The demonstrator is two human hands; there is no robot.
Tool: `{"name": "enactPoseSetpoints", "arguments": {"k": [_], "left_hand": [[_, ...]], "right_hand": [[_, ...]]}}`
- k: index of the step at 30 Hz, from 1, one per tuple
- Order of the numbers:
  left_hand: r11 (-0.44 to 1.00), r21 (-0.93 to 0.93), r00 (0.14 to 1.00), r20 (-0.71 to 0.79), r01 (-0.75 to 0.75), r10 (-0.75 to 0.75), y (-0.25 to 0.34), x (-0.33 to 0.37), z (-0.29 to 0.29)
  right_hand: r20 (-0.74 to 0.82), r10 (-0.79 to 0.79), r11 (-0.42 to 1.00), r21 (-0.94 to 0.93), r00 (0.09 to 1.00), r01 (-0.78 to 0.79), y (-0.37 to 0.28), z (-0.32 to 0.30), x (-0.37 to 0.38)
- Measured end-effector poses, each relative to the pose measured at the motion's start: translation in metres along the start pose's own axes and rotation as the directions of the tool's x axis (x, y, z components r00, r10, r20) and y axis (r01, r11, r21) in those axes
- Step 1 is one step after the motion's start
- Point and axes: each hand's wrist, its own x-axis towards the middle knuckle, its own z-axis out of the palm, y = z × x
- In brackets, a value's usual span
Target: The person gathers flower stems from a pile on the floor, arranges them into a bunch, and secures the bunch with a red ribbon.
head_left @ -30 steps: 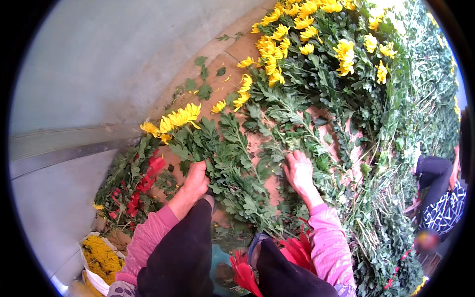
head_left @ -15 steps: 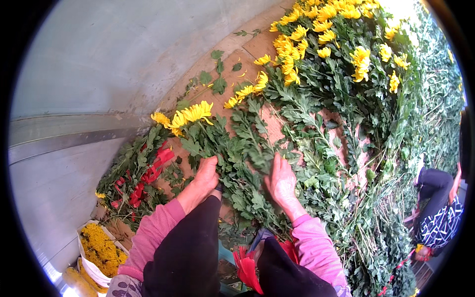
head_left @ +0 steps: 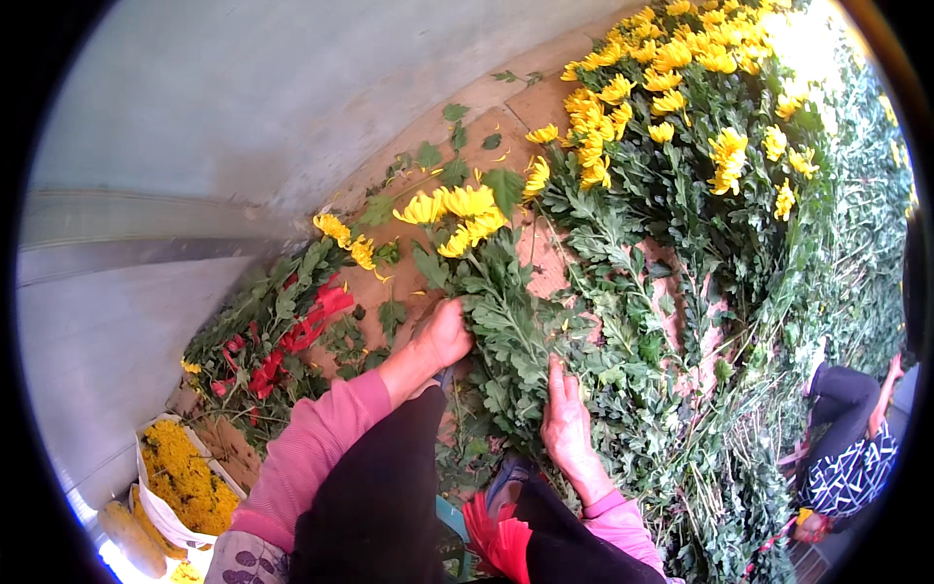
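Blooms [head_left: 469, 202] pointing away, the flower bunch [head_left: 506, 336] slanted between both hands; left hand [head_left: 446, 334], nearer the blooms, gripped it; right hand [head_left: 568, 419], fingers straighter, hold unclear.

Fingertips buried in leaves, edges lost to glare and rim.
Near centre, leaves of the flower bunch [head_left: 506, 316] hide your left hand's [head_left: 444, 336] fingertips; whether your right hand [head_left: 567, 419], toward five o'clock, grips stems is unclear. Glare whitens the flower pile [head_left: 681, 127] at two; the rim crops your co-worker [head_left: 852, 477] at four. At eight, the white bag's [head_left: 163, 521] yellow contents blur together.
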Motion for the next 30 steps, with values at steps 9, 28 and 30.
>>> {"name": "enactPoseSetpoints", "arguments": {"k": [9, 28, 30], "left_hand": [[0.996, 0.065, 0.997, 0.058, 0.054, -0.058, 0.017, -0.027, 0.048], [0.892, 0.445, 0.986, 0.169, -0.075, -0.001, -0.005, -0.027, 0.083], [0.824, 0.537, 0.978, 0.184, -0.180, 0.093, -0.014, -0.026, 0.087]], "right_hand": [[0.072, 0.003, 0.999, -0.053, 0.997, 0.001, -0.015, 0.002, -0.008], [0.057, 0.179, 0.396, 0.910, 0.982, -0.125, -0.027, -0.021, 0.135], [-0.033, 0.229, 0.355, 0.933, 0.973, -0.052, -0.020, -0.011, 0.137]]}}
